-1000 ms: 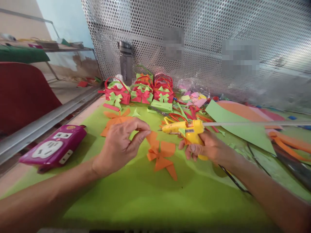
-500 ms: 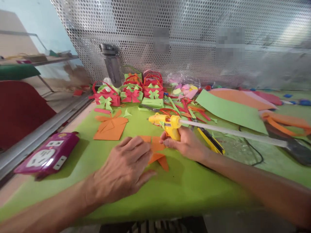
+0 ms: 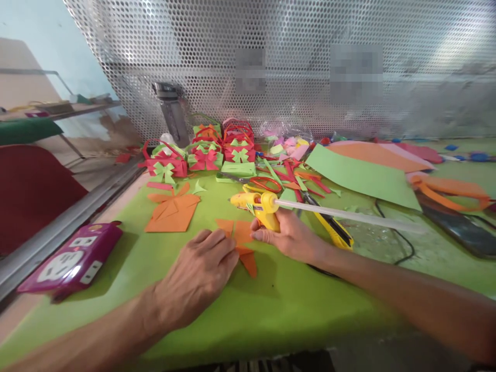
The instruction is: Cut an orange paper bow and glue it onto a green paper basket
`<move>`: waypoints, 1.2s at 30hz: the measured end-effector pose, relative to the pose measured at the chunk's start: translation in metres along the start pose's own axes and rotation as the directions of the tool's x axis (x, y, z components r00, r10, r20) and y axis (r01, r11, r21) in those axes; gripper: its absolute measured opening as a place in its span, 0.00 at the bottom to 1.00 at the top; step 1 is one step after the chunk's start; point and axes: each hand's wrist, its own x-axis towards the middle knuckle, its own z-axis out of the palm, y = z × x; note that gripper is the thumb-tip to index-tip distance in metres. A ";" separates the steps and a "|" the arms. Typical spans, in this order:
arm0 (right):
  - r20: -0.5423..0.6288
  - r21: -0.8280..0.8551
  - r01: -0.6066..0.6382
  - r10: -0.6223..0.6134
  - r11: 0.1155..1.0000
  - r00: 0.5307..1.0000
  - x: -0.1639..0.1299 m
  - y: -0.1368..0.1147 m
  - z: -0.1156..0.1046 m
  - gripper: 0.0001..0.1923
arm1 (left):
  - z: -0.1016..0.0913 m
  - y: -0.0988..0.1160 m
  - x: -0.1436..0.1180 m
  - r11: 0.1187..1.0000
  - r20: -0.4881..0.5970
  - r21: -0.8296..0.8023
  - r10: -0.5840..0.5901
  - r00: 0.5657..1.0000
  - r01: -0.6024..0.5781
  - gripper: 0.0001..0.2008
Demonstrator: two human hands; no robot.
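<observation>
The left hand (image 3: 197, 276) lies palm down on the lime-green tabletop (image 3: 271, 305) near its front edge, fingers (image 3: 220, 245) together and pressed flat onto the folded orange paper bow (image 3: 242, 243), which sits just in front of centre. Right beside it, the right hand (image 3: 289, 237) has its fingers clamped around the grip of the yellow hot glue gun (image 3: 258, 205), nozzle pointing toward the left edge, just above the bow's far side; whether the tip touches the paper cannot be told. A long translucent glue stick (image 3: 349, 216) juts out of the gun's back toward the right edge. Just behind the right wrist lies a yellow-and-black utility knife (image 3: 333, 230), and a black cord (image 3: 403, 248) curls near it. To the left of the bow rests a flat orange paper cutout (image 3: 172, 212). By the left edge sits a magenta power strip with white sockets (image 3: 72, 258). Along the back edge stands a cluster of small red and green paper baskets with bows (image 3: 205, 152), a grey bottle (image 3: 170, 111) behind them against the perforated metal screen (image 3: 310, 31). A light green paper sheet (image 3: 360, 175) lies toward the right back, over an orange one (image 3: 380, 157).
</observation>
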 end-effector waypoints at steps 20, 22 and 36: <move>0.010 0.051 -0.032 0.031 0.998 0.999 -0.002 0.004 0.002 0.14 | -0.061 -0.051 0.007 0.851 -0.273 -0.120 -0.523 0.808 0.511 0.04; -0.006 0.043 -0.018 0.018 0.999 1.000 -0.004 0.004 0.002 0.14 | -0.060 -0.073 0.018 0.779 -0.215 -0.157 -0.626 0.749 0.606 0.06; -0.059 0.141 0.003 0.006 0.990 0.998 -0.020 -0.003 0.004 0.14 | 0.020 -0.158 0.111 0.488 0.242 -0.433 -0.747 0.619 0.758 0.16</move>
